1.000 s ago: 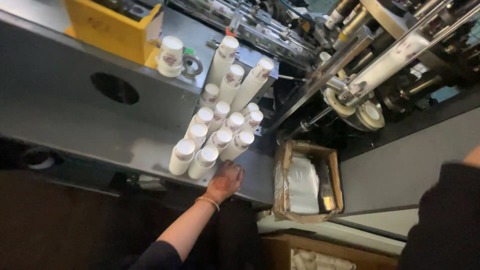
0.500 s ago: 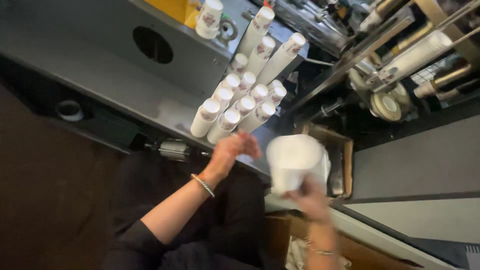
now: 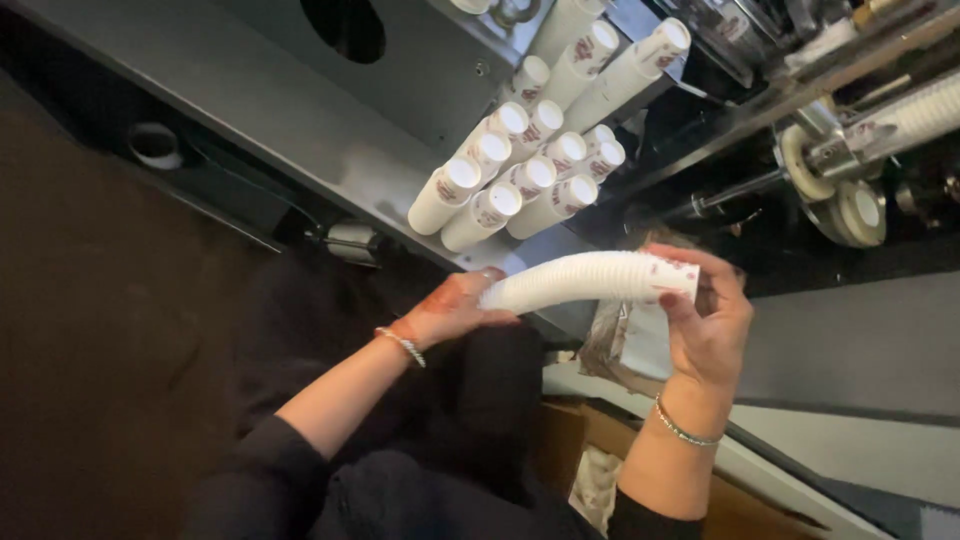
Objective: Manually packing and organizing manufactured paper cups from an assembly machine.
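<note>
Gripping a white cup stack (image 3: 590,280) endwise, the left hand (image 3: 450,310) and right hand (image 3: 705,325) hold it below more stacks (image 3: 520,175) with reddish prints on the grey table (image 3: 250,90).

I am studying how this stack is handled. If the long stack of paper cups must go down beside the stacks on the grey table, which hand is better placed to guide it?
Probably the left hand: it grips the cup stack at the end nearest the lying stacks on the grey table. The right hand holds the far end.
</note>
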